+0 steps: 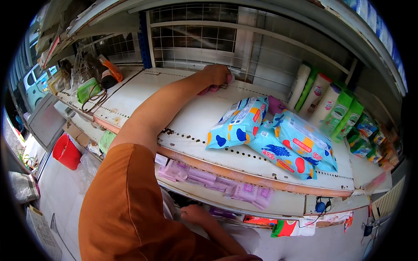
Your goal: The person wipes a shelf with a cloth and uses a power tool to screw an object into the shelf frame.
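My left arm stretches across the white metal shelf (183, 117). At its back edge my left hand (217, 75) is closed on a pink-purple cloth (210, 90), which lies against the shelf by the wire grid. Low in front of the shelves, my right hand (196, 214) is curled closed; its palm side is hidden, so I cannot see what it holds, if anything. To the right of the left hand, light-blue wet wipe packs (239, 122) lie in a loose pile on the shelf. A purple item (276, 105) shows partly behind them.
White and green bottles (313, 93) stand at the right end, beside small colourful packs (365, 135). Purple packs (217, 182) fill the tier below. A green pack (88, 90) and cord sit on the left section. A red bucket (66, 152) stands on the floor; another shelf overhangs above.
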`<state>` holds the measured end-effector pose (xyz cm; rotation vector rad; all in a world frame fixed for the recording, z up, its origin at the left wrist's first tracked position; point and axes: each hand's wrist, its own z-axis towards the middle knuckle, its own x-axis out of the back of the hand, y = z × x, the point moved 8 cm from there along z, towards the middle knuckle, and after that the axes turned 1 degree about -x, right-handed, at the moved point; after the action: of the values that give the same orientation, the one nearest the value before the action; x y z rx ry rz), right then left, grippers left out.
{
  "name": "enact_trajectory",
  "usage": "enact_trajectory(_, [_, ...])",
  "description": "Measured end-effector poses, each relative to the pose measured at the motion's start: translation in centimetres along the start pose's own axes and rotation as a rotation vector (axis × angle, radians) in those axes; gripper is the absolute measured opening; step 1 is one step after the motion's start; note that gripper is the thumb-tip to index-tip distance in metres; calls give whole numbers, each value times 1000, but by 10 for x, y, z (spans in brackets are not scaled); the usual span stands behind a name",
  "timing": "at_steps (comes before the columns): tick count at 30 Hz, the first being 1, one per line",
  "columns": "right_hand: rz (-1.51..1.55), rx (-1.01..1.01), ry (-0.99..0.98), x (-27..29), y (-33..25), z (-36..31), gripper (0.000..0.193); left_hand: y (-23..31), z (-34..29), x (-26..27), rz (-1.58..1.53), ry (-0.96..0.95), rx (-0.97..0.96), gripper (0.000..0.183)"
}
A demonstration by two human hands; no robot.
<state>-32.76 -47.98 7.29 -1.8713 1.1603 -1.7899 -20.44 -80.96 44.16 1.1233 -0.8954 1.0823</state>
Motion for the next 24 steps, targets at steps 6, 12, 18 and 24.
enact_trajectory(6, [-18, 10, -91, -1, -2, 0, 23, 0, -35, -8, -385, -268, 100, 21])
enact_trajectory(12, [-16, 45, -139, -9, -13, -8, 25, 7, -54, 5, -96, -158, -47, 21])
enact_trajectory(18, [-33, -10, -167, -9, -11, -10, 29, 1, -18, 5, -64, -146, 70, 19])
enact_trajectory(24, [-56, 5, -136, -4, -11, -9, 26, -14, -5, -9, -179, -94, 130, 19])
